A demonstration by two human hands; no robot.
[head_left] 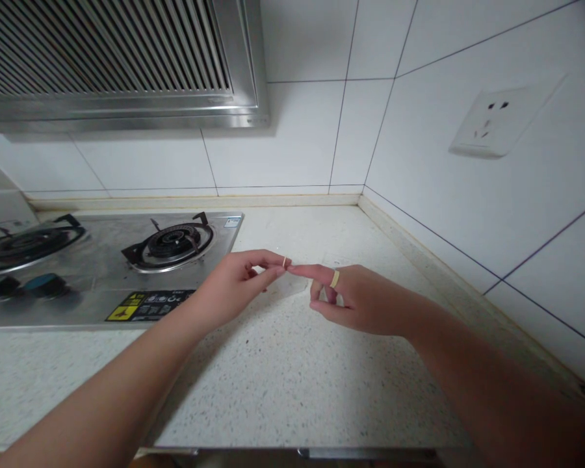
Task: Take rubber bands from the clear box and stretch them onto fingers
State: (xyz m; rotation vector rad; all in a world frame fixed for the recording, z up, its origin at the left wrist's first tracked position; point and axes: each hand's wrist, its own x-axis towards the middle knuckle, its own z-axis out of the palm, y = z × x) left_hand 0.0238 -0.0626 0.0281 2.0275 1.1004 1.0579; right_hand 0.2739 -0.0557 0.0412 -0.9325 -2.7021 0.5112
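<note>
My left hand (238, 276) reaches in over the counter with thumb and index finger pinched together. A thin pale-yellow band (285, 262) shows at those fingertips; whether it circles the index fingertip or is only held there, I cannot tell. My right hand (344, 292) points its index finger left, its tip touching the left fingertips. Around the base of that finger sits a wider pale-yellow band (335, 279), like a wound rubber band. The right thumb and other fingers are loosely bent and apart, with nothing seen between them.
Both hands are above a speckled white countertop (283, 383). To the left lies a steel gas stove (97, 305) with black burners and knobs. A range hood (253, 65) overhangs it. White tiled walls meet at the right, where a socket (497, 123) is mounted.
</note>
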